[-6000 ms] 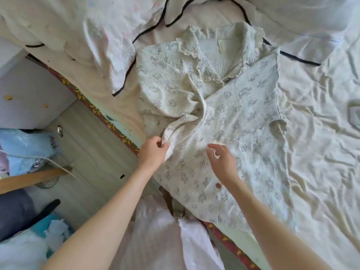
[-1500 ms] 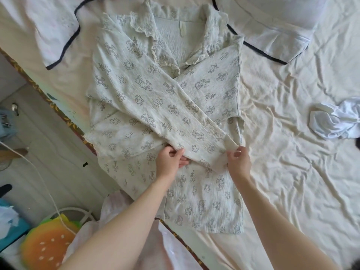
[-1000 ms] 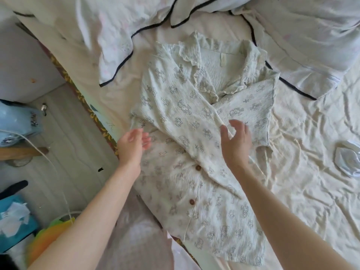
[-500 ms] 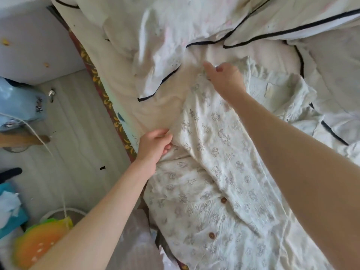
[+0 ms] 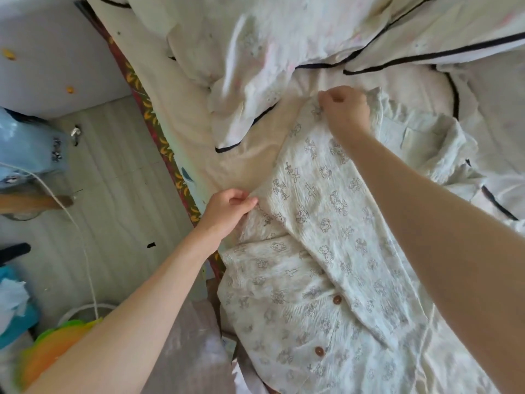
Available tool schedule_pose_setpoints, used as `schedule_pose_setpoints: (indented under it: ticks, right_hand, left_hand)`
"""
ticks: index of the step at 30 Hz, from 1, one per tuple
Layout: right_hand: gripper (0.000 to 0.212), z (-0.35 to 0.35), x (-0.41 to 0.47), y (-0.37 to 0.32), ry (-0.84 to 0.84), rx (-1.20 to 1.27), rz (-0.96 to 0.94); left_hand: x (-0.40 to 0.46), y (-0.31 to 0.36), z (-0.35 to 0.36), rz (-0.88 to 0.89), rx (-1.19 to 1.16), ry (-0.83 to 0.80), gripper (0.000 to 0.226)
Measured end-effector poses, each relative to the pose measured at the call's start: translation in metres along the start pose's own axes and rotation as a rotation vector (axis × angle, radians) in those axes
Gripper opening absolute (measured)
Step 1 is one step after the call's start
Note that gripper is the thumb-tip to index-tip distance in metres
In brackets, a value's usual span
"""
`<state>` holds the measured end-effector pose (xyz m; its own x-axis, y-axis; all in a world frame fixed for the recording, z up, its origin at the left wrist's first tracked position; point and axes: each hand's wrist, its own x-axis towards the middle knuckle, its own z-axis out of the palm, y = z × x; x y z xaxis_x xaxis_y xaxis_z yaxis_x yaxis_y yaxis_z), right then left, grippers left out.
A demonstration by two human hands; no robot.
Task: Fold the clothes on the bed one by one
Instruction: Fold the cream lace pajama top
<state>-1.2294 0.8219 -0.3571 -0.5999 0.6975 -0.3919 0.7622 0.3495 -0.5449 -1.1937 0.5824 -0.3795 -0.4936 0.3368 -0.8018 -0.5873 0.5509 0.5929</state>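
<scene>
Printed pajama shirt (image 5: pixel 326 251) lies flat on the bed sheet (image 5: pixel 241 166), near the bed's left edge, buttons up. A sleeve is folded diagonally across its front. Left hand (image 5: pixel 227 211) pinches the shirt's left edge at mid-length, fingers curled on the cloth. Right hand (image 5: pixel 345 109) pinches the same edge at the far end, by the shoulder, beside the ruffled collar (image 5: pixel 426 137). The shirt body spreads to the right of both grips and toward the near side. White quilt with black piping (image 5: pixel 270 52) lies bunched just beyond the shirt.
</scene>
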Motion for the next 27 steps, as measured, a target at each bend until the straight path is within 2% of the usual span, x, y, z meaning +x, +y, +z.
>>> schedule_pose_setpoints:
  ticks: [4, 7, 11, 15, 17, 19, 20, 22, 24, 27]
  right_hand:
    - [0.031, -0.013, -0.054, 0.031, 0.120, -0.090, -0.233]
    - [0.036, -0.012, -0.106, 0.072, 0.186, -0.165, -0.311]
    - [0.042, -0.002, -0.179, 0.133, 0.151, -0.238, -0.325]
    - [0.046, 0.005, -0.236, 0.189, 0.078, -0.264, -0.245]
    - [0.048, 0.007, -0.260, 0.213, 0.051, -0.265, -0.186]
    - [0.046, 0.006, -0.281, 0.236, 0.037, -0.282, -0.169]
    - [0.046, 0.006, -0.290, 0.247, 0.035, -0.296, -0.167]
    - [0.048, 0.003, -0.309, 0.272, 0.004, -0.337, -0.148]
    - [0.049, -0.001, -0.328, 0.293, -0.018, -0.362, -0.132]
    - [0.047, -0.008, -0.352, 0.317, -0.005, -0.376, -0.133]
  left_hand:
    - [-0.015, -0.018, -0.002, -0.046, 0.009, -0.109, 0.025]
    - [-0.027, -0.040, 0.000, -0.085, 0.086, -0.134, 0.032]
    - [-0.042, -0.066, 0.006, -0.151, 0.100, -0.143, 0.050]
    - [-0.057, -0.088, 0.012, -0.166, 0.048, -0.142, 0.029]
    - [-0.062, -0.103, 0.013, -0.142, 0.042, -0.123, 0.045]
    - [-0.072, -0.117, 0.016, -0.128, 0.128, -0.082, 0.063]
    - [-0.078, -0.123, 0.020, -0.113, 0.200, -0.063, 0.065]
    - [-0.091, -0.143, 0.027, -0.105, 0.297, -0.036, 0.056]
    - [-0.106, -0.160, 0.031, -0.098, 0.317, 0.004, 0.038]
    - [-0.128, -0.185, 0.031, -0.132, 0.289, 0.072, 0.034]
